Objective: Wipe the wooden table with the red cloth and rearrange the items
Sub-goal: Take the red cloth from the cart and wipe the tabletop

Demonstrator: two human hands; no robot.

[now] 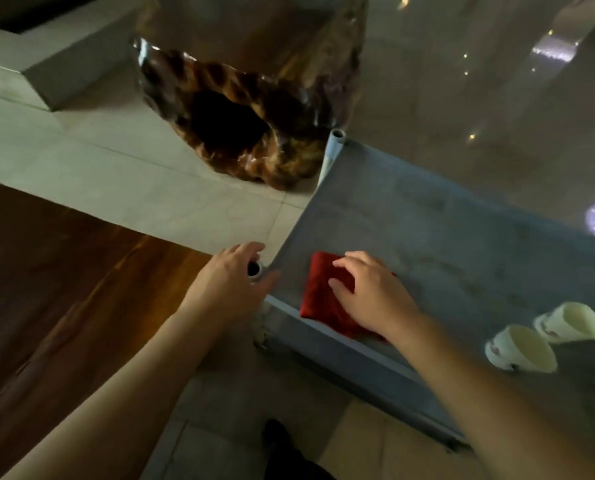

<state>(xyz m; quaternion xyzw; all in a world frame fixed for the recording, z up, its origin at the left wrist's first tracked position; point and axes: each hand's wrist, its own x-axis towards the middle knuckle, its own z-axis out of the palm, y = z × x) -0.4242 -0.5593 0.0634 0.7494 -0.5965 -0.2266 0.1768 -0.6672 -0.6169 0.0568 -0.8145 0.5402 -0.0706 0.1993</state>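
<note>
Under the right hand [375, 299], spread fingers [341, 287] press flat on the folded red cloth [318, 296], lying near the corner of a grey shelf [445, 237]. It looks soft and light, best pinched at a folded edge. Left hand [232, 285] rests open on the corner post [254, 269], beside the wooden surface [64, 271].

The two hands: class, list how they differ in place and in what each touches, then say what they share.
The left hand rests on the corner post of the grey shelf; the right hand lies on the shelf's top. The left touches no cloth; the right presses on the folded red cloth. Both are bare, palm down, fingers spread.
</note>
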